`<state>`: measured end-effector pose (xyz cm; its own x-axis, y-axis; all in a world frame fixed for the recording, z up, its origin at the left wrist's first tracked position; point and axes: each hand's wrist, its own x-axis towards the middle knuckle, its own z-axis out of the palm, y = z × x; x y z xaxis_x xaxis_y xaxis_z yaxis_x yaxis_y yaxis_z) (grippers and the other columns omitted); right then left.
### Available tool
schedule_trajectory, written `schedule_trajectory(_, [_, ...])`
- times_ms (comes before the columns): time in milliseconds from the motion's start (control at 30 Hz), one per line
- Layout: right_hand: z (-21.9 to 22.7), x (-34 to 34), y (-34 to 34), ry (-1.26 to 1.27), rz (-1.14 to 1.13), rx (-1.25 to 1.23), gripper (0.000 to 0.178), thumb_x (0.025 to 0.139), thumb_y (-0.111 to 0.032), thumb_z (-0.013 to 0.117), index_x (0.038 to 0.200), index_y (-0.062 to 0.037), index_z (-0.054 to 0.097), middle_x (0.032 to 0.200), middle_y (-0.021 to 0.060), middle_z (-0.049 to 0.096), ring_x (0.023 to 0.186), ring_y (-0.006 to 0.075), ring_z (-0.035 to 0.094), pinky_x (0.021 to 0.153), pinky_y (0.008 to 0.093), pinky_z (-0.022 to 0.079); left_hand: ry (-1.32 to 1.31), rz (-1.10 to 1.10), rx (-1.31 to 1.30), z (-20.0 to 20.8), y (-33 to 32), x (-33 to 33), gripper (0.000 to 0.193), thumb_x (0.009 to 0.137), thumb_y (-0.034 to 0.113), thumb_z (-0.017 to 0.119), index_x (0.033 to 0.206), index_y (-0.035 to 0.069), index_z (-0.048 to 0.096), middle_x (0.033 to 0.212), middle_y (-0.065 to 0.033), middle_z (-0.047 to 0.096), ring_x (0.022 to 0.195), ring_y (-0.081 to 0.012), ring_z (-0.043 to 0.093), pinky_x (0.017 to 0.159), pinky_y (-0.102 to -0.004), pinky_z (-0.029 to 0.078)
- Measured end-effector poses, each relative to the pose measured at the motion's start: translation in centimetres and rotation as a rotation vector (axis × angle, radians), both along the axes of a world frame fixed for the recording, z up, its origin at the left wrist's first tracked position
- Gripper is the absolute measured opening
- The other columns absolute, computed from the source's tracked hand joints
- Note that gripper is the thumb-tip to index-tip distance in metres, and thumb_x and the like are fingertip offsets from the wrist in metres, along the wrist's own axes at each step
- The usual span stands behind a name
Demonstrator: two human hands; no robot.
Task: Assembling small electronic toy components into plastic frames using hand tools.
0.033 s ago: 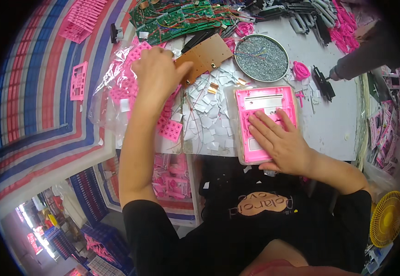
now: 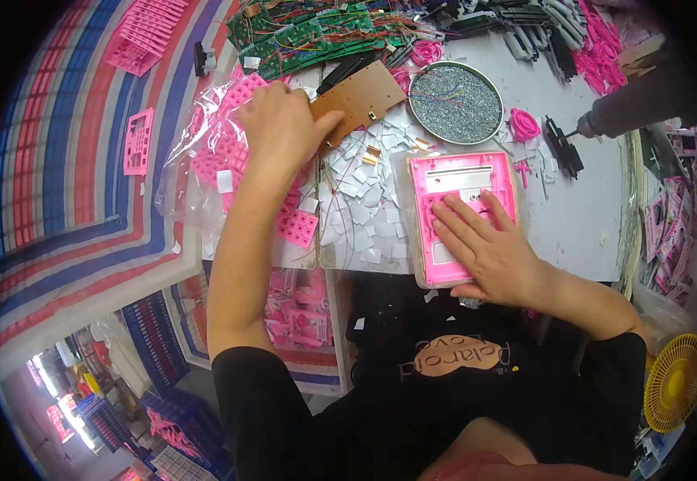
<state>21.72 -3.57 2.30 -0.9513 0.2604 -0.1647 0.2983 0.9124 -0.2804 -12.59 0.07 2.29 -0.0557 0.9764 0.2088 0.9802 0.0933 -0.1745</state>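
In the head view, the pink case is being shown with its inside up, right of the middle of the frame. It is being pressed down by the right hand, whose fingers are being spread flat, with nothing being gripped. In the upper left part, the left hand is being held over pink button pads by a clear bag. Its fingers are being bent, but whether a pad is being pinched cannot be told. Its thumb is being held at the brown board. Pads seem to be being handled while the case is being steadied; a gentle pinch seems to be called for.
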Motion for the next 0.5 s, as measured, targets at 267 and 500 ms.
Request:
schedule_trajectory(267, [-0.6, 0.5, 0.0, 0.020, -0.011, -0.012, 0.103, 0.077, -0.055, 0.077, 0.154, 0.0006, 0.037, 0.165, 0.0150, 0.030, 0.155, 0.0309, 0.022, 0.122, 0.0592, 0.019, -0.665, 0.161, -0.204, -2.8, 3.3, -0.1, 0.047, 0.083, 0.043, 0.075, 0.097, -0.001, 0.075, 0.089, -0.0228, 0.074, 0.082, -0.0382, 0.072, 0.077, -0.0458, 0.055])
schedule_trajectory(500, [-0.5, 0.6, 0.1, 0.072, -0.008, -0.055, 0.103, 0.074, -0.049, 0.081, 0.153, 0.0008, 0.039, 0.164, 0.0153, 0.031, 0.155, 0.0312, 0.024, 0.121, 0.0595, 0.021, -0.768, 0.169, -0.434, -0.1, 5.1, -3.4, 0.039, 0.086, 0.031, 0.073, 0.103, -0.004, 0.074, 0.093, -0.0207, 0.075, 0.085, -0.0307, 0.074, 0.077, -0.0410, 0.056])
